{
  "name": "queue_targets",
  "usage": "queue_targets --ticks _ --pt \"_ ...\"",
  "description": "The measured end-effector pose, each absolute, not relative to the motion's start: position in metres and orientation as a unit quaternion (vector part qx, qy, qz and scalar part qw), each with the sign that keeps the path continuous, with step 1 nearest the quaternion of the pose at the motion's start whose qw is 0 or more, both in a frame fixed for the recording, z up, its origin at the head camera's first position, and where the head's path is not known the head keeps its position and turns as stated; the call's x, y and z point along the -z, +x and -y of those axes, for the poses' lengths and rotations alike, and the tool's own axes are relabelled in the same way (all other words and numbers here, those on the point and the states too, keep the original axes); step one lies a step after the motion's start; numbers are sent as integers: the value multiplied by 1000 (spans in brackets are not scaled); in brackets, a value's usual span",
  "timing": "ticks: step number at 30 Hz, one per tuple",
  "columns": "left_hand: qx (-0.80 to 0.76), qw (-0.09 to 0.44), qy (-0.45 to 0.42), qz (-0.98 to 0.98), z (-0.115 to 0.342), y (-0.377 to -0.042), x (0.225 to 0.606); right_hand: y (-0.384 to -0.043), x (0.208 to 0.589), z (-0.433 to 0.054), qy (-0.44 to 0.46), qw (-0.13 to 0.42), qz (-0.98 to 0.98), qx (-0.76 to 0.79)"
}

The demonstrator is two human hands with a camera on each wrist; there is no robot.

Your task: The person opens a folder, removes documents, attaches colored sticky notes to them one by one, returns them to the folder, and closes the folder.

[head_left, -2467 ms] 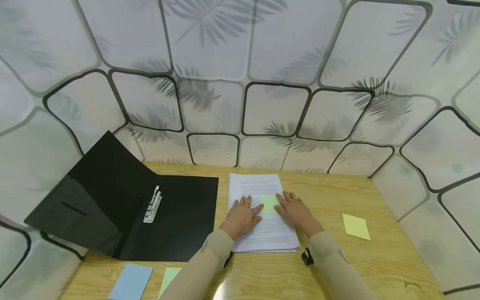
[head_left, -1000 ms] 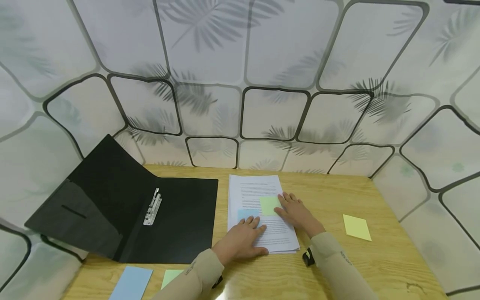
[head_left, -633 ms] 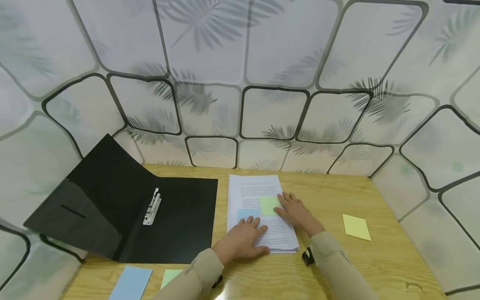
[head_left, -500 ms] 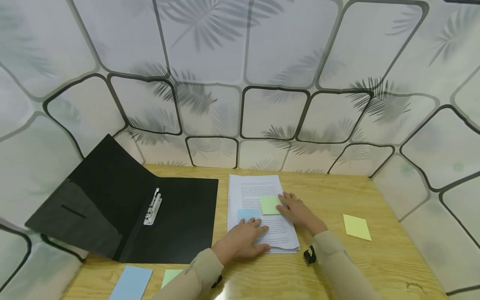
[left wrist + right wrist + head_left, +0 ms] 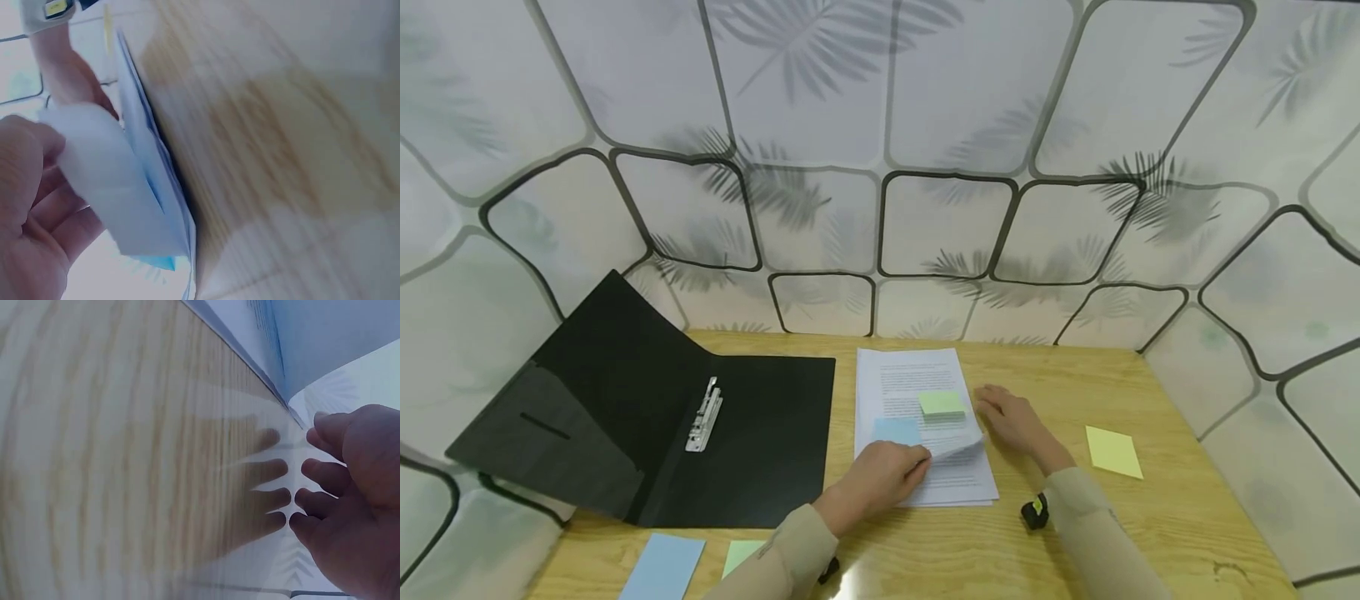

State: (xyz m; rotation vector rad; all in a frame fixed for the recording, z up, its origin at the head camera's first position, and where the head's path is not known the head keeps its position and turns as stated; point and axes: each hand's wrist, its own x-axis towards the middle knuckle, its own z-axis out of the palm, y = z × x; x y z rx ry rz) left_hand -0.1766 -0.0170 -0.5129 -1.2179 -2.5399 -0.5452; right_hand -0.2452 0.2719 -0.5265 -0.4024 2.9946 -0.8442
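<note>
My left hand (image 5: 883, 475) pinches the lower edge of the top sheet of paper (image 5: 958, 442) between thumb and fingers. That edge is lifted and curls back over the rest of the stack of printed paper (image 5: 955, 490). A green sticky note (image 5: 942, 402) bends with the sheet, and a blue sticky note (image 5: 897, 431) lies left of it. Beside the stack's right edge is my right hand (image 5: 1013, 418), its fingers (image 5: 325, 475) relaxed and holding nothing. In the left wrist view the raised sheet (image 5: 119, 181) stands away from the pages beneath.
Left of the stack lies an open black folder (image 5: 760, 442) with a metal clip (image 5: 703, 417). At the front left are a blue pad (image 5: 662, 567) and a partly covered green pad (image 5: 742, 553). A yellow pad (image 5: 1114, 452) sits on the wooden table (image 5: 1180, 517) at right.
My left hand has gone from lying flat on the stack to pinching and lifting the top sheet's lower edge. My right hand has slid right, off the paper.
</note>
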Motion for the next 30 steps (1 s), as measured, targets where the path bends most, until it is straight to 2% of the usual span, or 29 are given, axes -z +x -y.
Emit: queue_targets --ticks 8,16,24,30 --pt "372 147 -312 862 28 -174 508 -242 529 -278 -125 25 -961 245" --pt "507 235 -204 804 40 -181 506 -242 531 -272 -167 36 -959 227" --pt "601 267 -101 746 64 -178 501 -242 530 -268 -166 49 -964 202" --pt "613 320 -20 723 95 -174 509 -241 529 -265 -160 67 -966 193"
